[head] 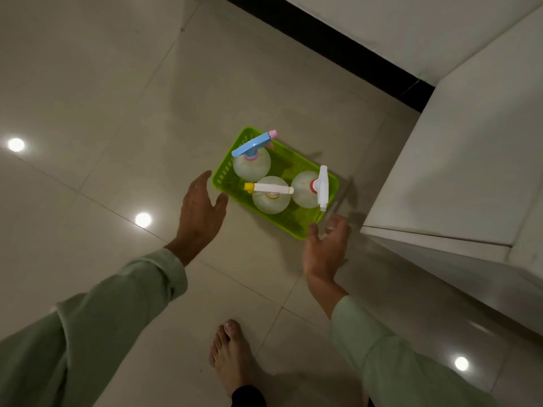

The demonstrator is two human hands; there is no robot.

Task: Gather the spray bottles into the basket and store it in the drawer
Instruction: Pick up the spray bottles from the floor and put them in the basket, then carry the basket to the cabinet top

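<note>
A bright green plastic basket [226,171] stands on the tiled floor in the middle of the view. Three clear spray bottles stand upright inside it: one with a blue and pink head [254,143], one with a white head and yellow nozzle [271,189], and one with an all-white head [322,186]. My left hand [201,210] is spread open just left of the basket's near-left corner, not touching it. My right hand [326,248] is open at the basket's near-right corner, with the fingertips at or just over the rim.
White cabinet fronts [458,160] rise on the right, with a dark kick strip [338,45] running along the floor behind the basket. My bare foot [232,353] stands on the glossy tiles below the hands. Open floor stretches to the left.
</note>
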